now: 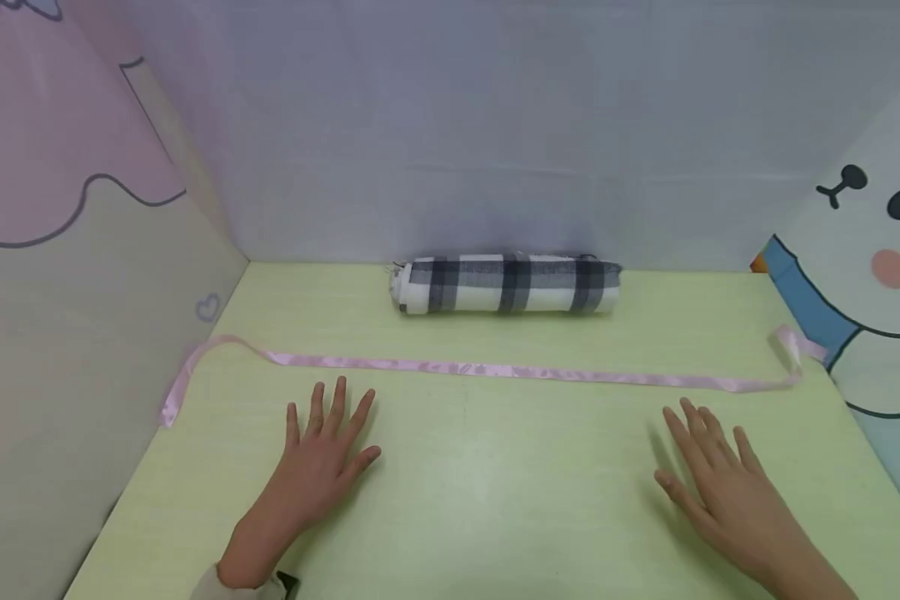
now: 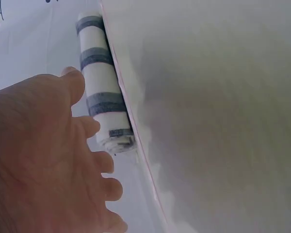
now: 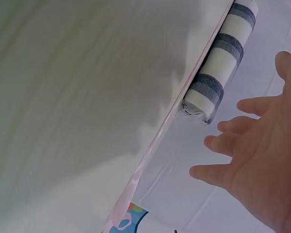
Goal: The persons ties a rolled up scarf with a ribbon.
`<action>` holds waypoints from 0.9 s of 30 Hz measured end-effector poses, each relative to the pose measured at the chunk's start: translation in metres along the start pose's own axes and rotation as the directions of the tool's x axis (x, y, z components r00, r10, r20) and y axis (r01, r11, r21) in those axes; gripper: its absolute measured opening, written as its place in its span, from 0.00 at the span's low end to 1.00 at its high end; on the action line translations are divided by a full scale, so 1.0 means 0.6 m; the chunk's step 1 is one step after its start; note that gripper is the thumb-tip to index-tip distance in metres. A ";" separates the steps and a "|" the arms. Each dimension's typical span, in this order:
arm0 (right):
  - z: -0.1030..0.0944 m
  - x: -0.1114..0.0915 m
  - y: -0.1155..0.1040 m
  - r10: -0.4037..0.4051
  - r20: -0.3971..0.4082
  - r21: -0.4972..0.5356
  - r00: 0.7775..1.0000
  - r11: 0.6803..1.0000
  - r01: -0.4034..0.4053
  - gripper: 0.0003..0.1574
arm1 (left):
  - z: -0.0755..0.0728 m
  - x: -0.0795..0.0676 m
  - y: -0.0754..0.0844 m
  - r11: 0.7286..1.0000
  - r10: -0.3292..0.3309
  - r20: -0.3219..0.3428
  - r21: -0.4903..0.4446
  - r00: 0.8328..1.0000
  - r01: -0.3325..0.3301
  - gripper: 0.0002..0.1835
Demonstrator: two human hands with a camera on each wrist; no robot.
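Pink ribbon [image 1: 487,370] across table [image 1: 487,492]; heart [image 1: 207,307] printed on backdrop [image 1: 60,350].

A pale yellow-green counter [image 1: 510,492] carries a roll of black, grey and white checked cloth [image 1: 513,285] lying crosswise at the rear edge, threads fraying at its left end. In front of it, a narrow, shiny pink ribbon [image 1: 487,370] stretches nearly from side to side, bending toward the viewer at the left edge and twisting upward near the right. On the near side of the ribbon, the left hand [image 1: 317,471], below a beige sleeve [image 1: 236,586], and the right hand [image 1: 731,492] spread their fingers, well apart, each holding nothing.
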State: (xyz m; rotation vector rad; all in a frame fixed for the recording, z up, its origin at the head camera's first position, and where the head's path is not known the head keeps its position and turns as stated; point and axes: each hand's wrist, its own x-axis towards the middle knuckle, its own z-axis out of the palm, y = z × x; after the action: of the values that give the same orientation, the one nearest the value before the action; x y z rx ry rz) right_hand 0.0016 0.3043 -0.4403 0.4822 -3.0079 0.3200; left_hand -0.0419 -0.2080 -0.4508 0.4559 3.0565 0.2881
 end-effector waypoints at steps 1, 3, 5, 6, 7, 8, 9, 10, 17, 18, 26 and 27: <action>0.000 0.003 0.001 -0.008 -0.011 -0.002 1.000 1.000 0.008 0.51 | -0.002 0.003 0.000 1.000 0.002 -0.004 0.004 1.000 -0.002 0.40; -0.002 0.010 0.001 -0.020 -0.031 0.002 0.999 1.000 0.020 0.50 | -0.005 0.011 0.001 1.000 0.006 -0.010 0.002 1.000 -0.006 0.40; -0.004 0.018 0.001 -0.028 -0.046 0.008 0.999 1.000 0.028 0.48 | -0.008 0.019 0.003 1.000 0.015 -0.017 0.004 1.000 -0.015 0.39; -0.005 0.022 0.001 -0.032 -0.053 0.010 0.998 0.999 0.033 0.47 | -0.010 0.024 0.003 1.000 0.021 -0.023 0.005 1.000 -0.020 0.39; -0.006 0.027 0.000 -0.036 -0.058 0.015 0.998 0.999 0.037 0.46 | -0.011 0.030 0.004 1.000 0.028 -0.031 0.003 0.999 -0.028 0.38; -0.007 0.033 -0.001 -0.041 -0.067 0.020 0.997 0.999 0.042 0.45 | -0.013 0.035 0.005 0.999 0.037 -0.041 0.004 0.998 -0.037 0.37; -0.008 0.038 -0.002 -0.043 -0.073 0.025 0.996 0.999 0.045 0.45 | -0.014 0.041 0.005 0.999 0.048 -0.053 0.012 0.997 -0.047 0.36; -0.010 0.044 -0.003 -0.045 -0.076 0.035 0.996 0.998 0.048 0.44 | -0.015 0.047 0.006 0.998 0.061 -0.066 0.023 0.996 -0.060 0.35; -0.014 0.089 -0.005 -0.098 -0.116 0.069 0.988 0.992 0.106 0.40 | -0.023 0.096 0.007 0.988 0.141 -0.121 0.084 0.983 -0.131 0.31; -0.014 0.096 -0.004 -0.110 -0.129 0.069 0.985 0.990 0.120 0.40 | -0.025 0.104 0.007 0.986 0.151 -0.127 0.090 0.980 -0.140 0.31; -0.020 0.163 0.009 -0.218 -0.198 0.062 0.956 0.970 0.234 0.41 | -0.043 0.181 0.014 0.973 0.199 -0.137 0.142 0.970 -0.180 0.29; -0.020 0.173 0.010 -0.225 -0.196 0.067 0.954 0.968 0.242 0.41 | -0.044 0.192 0.015 0.971 0.204 -0.136 0.153 0.969 -0.183 0.29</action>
State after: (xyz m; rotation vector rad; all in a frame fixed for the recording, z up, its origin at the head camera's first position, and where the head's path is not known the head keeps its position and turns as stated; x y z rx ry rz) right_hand -0.0978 0.2813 -0.4182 0.7617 -2.7273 0.4559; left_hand -0.1510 -0.1708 -0.4242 0.7792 3.1960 0.1186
